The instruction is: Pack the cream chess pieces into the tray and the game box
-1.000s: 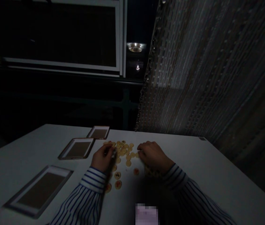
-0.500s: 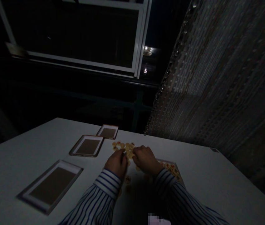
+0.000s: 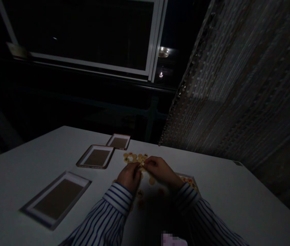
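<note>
Several small round yellow discs (image 3: 134,157) with dark or red marks lie scattered on a white table (image 3: 32,160) in dim light. My left hand (image 3: 128,176) and my right hand (image 3: 160,170) meet fingertip to fingertip just in front of the discs, both pinched around a small pale piece (image 3: 141,164) between them. Both wrists wear blue-and-white striped sleeves. More discs (image 3: 140,193) lie beneath my forearms. A printed sheet with yellow and red marks (image 3: 189,181) sits partly hidden under my right forearm.
Three shallow rectangular trays with brown insides lie in a diagonal row on the left: a large one (image 3: 55,199), a middle one (image 3: 95,157), a small one (image 3: 119,141). A dark window is behind the table, a beaded curtain (image 3: 237,85) hangs at right.
My hands have come together from apart over the discs, and now pinch a small piece between them. The camera view shifted left and slightly up.
</note>
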`<state>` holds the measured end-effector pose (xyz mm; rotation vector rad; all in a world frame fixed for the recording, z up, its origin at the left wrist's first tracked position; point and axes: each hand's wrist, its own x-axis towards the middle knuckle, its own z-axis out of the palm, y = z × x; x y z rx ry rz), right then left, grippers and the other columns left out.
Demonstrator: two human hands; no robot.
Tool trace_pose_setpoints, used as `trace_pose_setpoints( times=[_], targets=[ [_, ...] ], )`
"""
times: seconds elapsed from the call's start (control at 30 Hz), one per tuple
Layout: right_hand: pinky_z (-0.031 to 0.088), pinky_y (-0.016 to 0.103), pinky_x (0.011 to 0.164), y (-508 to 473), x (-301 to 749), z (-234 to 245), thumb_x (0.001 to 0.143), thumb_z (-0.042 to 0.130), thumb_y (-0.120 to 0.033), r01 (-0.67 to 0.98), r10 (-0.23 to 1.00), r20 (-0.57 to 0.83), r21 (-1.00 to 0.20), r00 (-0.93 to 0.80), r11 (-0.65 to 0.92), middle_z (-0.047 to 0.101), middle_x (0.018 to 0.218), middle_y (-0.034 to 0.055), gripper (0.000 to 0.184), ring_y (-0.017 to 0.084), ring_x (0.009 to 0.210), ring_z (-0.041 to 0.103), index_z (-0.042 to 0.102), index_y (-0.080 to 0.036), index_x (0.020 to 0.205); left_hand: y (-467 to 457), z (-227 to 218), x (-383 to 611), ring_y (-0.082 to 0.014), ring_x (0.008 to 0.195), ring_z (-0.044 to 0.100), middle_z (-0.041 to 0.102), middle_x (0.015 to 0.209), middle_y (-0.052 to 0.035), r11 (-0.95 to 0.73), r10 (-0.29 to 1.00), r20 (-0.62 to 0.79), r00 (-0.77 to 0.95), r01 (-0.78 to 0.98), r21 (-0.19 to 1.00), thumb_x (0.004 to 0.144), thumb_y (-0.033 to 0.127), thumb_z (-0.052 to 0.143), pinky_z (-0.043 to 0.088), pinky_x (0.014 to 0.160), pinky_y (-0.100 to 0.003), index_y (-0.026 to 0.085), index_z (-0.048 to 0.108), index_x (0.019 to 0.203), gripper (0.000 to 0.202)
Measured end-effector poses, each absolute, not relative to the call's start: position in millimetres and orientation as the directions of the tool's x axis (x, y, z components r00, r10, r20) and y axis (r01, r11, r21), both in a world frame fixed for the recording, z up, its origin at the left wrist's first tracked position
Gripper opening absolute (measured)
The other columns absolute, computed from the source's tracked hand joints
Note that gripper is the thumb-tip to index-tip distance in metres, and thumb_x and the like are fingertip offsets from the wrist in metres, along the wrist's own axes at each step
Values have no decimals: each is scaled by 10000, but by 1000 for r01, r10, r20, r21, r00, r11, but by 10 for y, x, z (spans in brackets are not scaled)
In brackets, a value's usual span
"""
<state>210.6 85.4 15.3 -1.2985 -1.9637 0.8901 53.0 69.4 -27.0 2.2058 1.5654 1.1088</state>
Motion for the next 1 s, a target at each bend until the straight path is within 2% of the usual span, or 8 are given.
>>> trace_pose_setpoints(
  times=[0.1, 0.23, 0.4, 0.57, 0.67, 0.77, 0.87, 1.0],
  targets=[
    [433, 228, 632, 864, 2089, 159, 725, 545, -269, 374, 944, 70, -906, -323, 196, 630, 757, 18, 166, 133, 716, 577, 597, -140, 816, 697, -289, 534, -204, 913, 593, 641, 978, -86, -429, 872, 466, 148, 690, 584, 710, 226, 491, 464, 825, -341, 170, 576, 999, 307],
    [436, 231, 641, 848, 2089, 179, 712, 541, -236, 317, 940, 46, -935, -338, 160, 621, 723, 7, 136, 125, 694, 574, 598, -139, 789, 679, -271, 545, -196, 896, 602, 647, 981, -85, -409, 885, 451, 118, 661, 629, 722, 250, 493, 470, 812, -324, 162, 576, 1008, 311],
    [440, 242, 623, 856, 2110, 144, 751, 513, -274, 299, 924, 46, -939, -378, 169, 605, 682, 5, 184, 122, 643, 568, 598, -134, 834, 642, -203, 566, -172, 845, 616, 664, 950, -57, -371, 915, 392, 94, 579, 726, 722, 259, 499, 477, 781, -287, 171, 597, 994, 302],
    [437, 234, 609, 844, 2121, 109, 786, 472, -282, 380, 922, 84, -894, -379, 237, 622, 717, 22, 217, 124, 657, 575, 601, -129, 871, 659, -192, 569, -171, 749, 628, 690, 813, -55, -253, 964, 264, 24, 378, 890, 702, 361, 531, 490, 711, -281, 147, 643, 896, 310],
    [433, 231, 665, 788, 2116, 134, 803, 462, -287, 472, 891, 198, -789, -409, 392, 641, 824, 34, 239, 127, 746, 582, 598, -146, 940, 680, -199, 556, -177, 713, 628, 692, 756, -54, -203, 977, 214, -7, 295, 934, 671, 380, 554, 493, 676, -286, 143, 658, 829, 303],
    [408, 240, 733, 724, 2104, 189, 795, 493, -305, 610, 836, 276, -581, -474, 538, 639, 909, 35, 271, 133, 813, 565, 591, -173, 1010, 688, -199, 541, -182, 689, 627, 691, 733, -58, -184, 979, 202, -41, 264, 947, 636, 382, 577, 493, 652, -292, 139, 661, 789, 299],
    [368, 256, 791, 681, 2092, 243, 795, 501, -292, 686, 782, 285, -376, -554, 623, 638, 937, 26, 283, 141, 876, 546, 576, -201, 1052, 686, -202, 535, -177, 642, 625, 688, 696, -54, -149, 985, 166, -53, 239, 960, 616, 381, 591, 494, 619, -290, 135, 656, 770, 298],
    [330, 281, 812, 659, 2087, 280, 805, 487, -304, 718, 755, 254, -238, -605, 654, 643, 929, 44, 285, 159, 901, 546, 570, -190, 1053, 683, -200, 532, -168, 594, 621, 679, 654, -47, -97, 994, 107, -39, 207, 973, 614, 383, 590, 490, 570, -273, 125, 644, 791, 318]
  ],
)
